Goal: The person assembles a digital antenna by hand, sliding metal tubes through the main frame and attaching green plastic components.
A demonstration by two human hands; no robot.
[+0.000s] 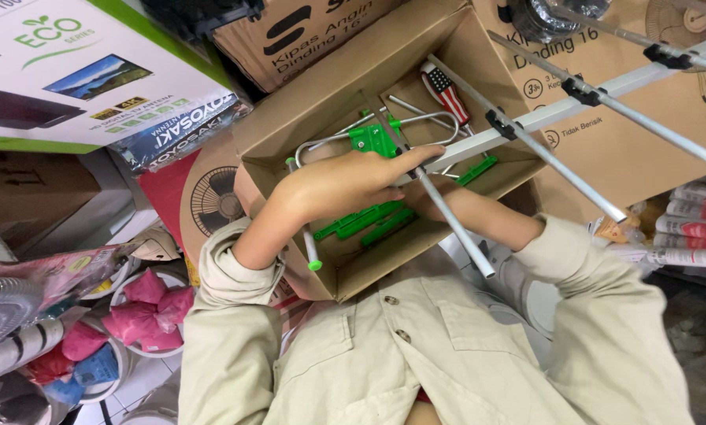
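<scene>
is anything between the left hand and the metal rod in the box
Nothing visible: the left hand already lies on the metal rod inside the cardboard box, fingers over it beside the green bracket.

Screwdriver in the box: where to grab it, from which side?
Grip the screwdriver by its striped handle, the only thick part showing. It lies at the box's far wall, partly under a metal rod, so probably come from above on the side clear of the rod. The left hand rests on the green bracket.
</scene>
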